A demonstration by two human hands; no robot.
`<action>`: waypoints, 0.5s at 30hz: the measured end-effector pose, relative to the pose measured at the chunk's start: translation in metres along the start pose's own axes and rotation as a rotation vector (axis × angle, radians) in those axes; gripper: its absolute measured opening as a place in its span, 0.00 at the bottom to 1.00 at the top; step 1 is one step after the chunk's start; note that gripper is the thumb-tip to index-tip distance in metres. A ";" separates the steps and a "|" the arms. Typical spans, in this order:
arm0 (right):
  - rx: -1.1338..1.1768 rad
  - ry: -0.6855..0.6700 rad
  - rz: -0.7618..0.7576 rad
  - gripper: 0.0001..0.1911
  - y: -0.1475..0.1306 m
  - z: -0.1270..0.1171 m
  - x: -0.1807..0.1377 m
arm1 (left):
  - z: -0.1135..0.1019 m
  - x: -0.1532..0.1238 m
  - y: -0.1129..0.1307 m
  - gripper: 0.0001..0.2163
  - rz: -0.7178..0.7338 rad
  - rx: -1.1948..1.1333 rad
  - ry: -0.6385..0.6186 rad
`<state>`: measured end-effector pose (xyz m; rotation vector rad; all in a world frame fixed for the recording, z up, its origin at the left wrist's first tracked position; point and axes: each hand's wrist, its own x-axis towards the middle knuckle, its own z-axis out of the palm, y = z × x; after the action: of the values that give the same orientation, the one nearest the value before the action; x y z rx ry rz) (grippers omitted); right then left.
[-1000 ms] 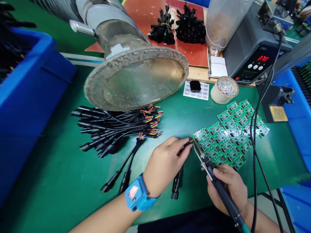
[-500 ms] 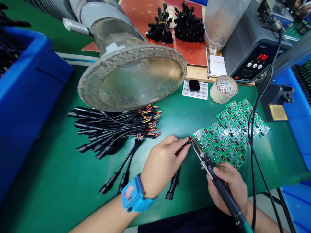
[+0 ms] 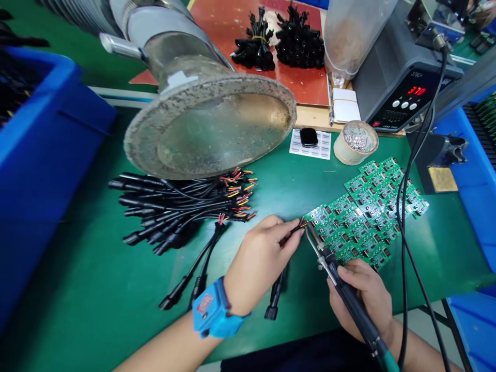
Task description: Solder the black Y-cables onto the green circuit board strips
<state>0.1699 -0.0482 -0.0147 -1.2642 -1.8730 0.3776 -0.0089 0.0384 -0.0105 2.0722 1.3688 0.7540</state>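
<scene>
My left hand, with a blue band on its wrist, pinches a black cable near its stripped end. The cable's connector hangs toward the table's front edge, and its thin coloured wires point at the corner of the green circuit boards. Wrapped in my right hand is a soldering iron with a thin metal feed tube along it. Its tip meets or nearly meets the wire ends at the boards' left edge; exact contact is too small to tell. Left of my hands lies a pile of black cables.
A wide fume extractor hood hangs over the cable pile. Behind the boards stand a tub of metal bits, a black watch-like object and the soldering station. Its cords cross the boards. A blue bin is at left.
Almost nothing differs. The soldering iron and my right hand have shifted very slightly left, while my left hand keeps its hold on the cable.
</scene>
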 end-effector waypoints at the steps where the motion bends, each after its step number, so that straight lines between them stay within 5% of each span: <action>1: 0.002 0.005 -0.001 0.22 0.000 0.000 0.001 | 0.000 0.001 0.000 0.10 -0.009 -0.002 -0.005; 15: 0.161 0.098 0.129 0.21 -0.005 -0.010 -0.006 | -0.004 0.005 -0.002 0.08 -0.090 -0.056 -0.019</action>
<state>0.1756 -0.0579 -0.0082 -1.2742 -1.6494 0.5151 -0.0114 0.0447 -0.0086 1.9556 1.4048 0.7249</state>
